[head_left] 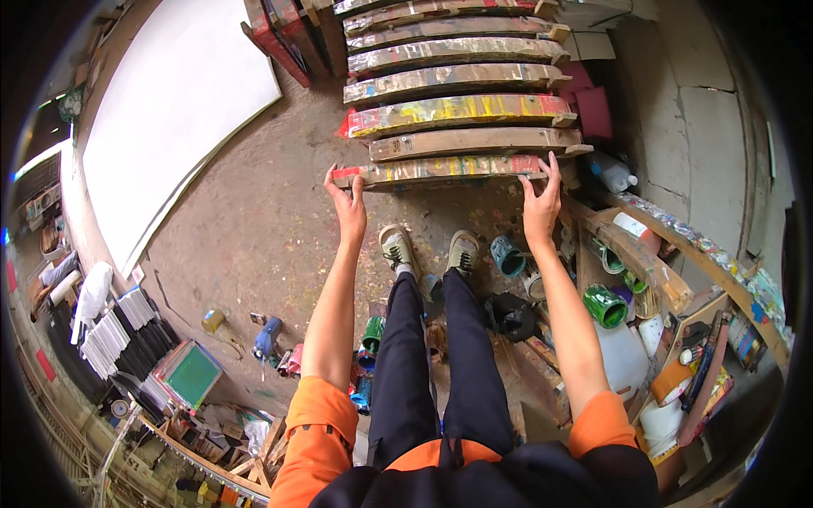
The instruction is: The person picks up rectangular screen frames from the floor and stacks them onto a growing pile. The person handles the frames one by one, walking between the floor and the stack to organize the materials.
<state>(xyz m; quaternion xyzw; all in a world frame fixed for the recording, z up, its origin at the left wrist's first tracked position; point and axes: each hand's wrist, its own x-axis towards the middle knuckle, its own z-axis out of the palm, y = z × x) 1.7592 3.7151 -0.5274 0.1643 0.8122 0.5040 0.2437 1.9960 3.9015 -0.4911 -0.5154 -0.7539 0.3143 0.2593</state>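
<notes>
At both ends of the paint-streaked wooden bar [440,169], my left hand [345,201] and right hand [542,203] clamp their fingers; I'd judge it stiff, fairly heavy, best held there.

Paint-stained workshop, colour-speckled floor [296,254], open green paint can [605,306] right of centre, paint-streaked wooden bars [461,115] upper centre, wood pieces [271,440] lower left

Floor [279,229]: brown, worn, marked with dried paint flecks of several colours, thickest around pair of light shoes [396,247] standing on it. Items on floor, left of legs: yellow container [212,320]; blue tool [267,336], near container; green can [372,334], close to left leg. Right of legs: teal can [507,256], mouth visible; black bag [511,317], crumpled, below teal can.
</notes>
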